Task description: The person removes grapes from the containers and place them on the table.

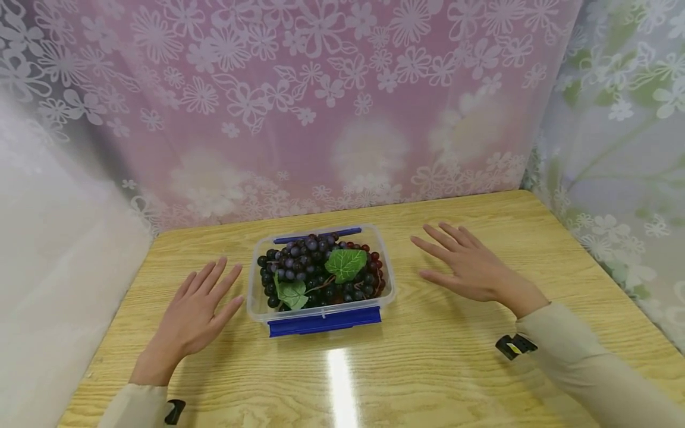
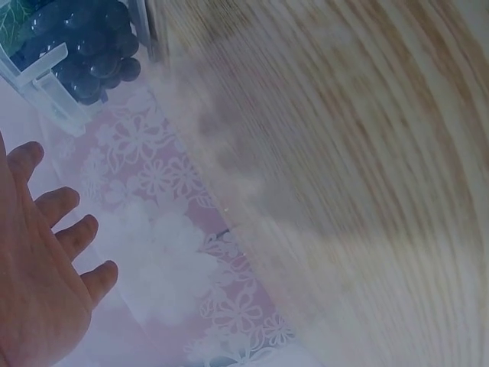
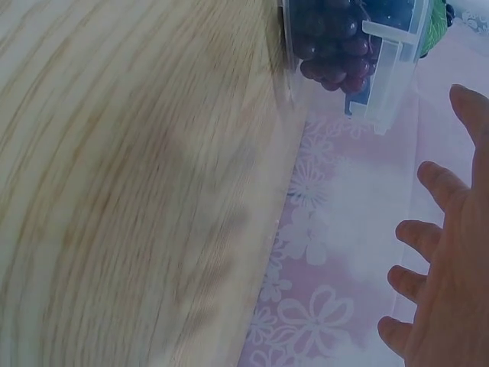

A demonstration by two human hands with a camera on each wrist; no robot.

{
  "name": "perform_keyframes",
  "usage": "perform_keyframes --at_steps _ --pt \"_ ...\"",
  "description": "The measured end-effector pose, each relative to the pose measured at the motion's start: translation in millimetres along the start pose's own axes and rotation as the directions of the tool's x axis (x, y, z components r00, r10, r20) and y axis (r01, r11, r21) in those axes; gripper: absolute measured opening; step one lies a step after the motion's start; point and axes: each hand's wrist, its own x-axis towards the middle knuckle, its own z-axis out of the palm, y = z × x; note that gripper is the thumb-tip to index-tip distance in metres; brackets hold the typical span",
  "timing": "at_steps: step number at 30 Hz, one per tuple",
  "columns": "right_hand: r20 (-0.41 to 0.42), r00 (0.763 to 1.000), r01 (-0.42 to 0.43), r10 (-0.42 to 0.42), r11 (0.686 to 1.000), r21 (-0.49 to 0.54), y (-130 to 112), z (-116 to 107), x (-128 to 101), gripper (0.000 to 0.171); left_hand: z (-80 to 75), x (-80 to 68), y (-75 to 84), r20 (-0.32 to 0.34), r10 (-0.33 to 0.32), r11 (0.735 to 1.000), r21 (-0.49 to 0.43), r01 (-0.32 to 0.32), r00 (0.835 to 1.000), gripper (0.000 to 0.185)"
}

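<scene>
A clear plastic box (image 1: 254, 304) with blue clasps stands in the middle of the wooden table (image 1: 439, 368). It holds dark purple grapes (image 1: 305, 258) with green leaves and has no lid on. My left hand (image 1: 195, 312) lies flat and open just left of the box, fingers spread, holding nothing. To the right of the box my right hand (image 1: 467, 264) hovers open, fingers straight, a short way from the wall of the box. The wrist views show each hand (image 2: 46, 267) (image 3: 443, 298) with spread fingers and the box (image 2: 53, 95) (image 3: 390, 69) beyond.
A pink floral curtain (image 1: 321, 107) hangs behind the table and a pale floral one (image 1: 621, 148) closes the right side. A plain white wall (image 1: 48, 249) bounds the left. A glare streak (image 1: 339, 386) lies on the table's front.
</scene>
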Motion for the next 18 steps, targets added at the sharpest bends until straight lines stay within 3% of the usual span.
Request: perform_keyframes --at_steps 18 --pt "-0.007 1.0 0.024 -0.024 0.999 0.021 -7.4 9.0 10.6 0.066 2.9 12.0 1.5 0.058 -0.001 1.0 0.001 0.001 0.998 0.063"
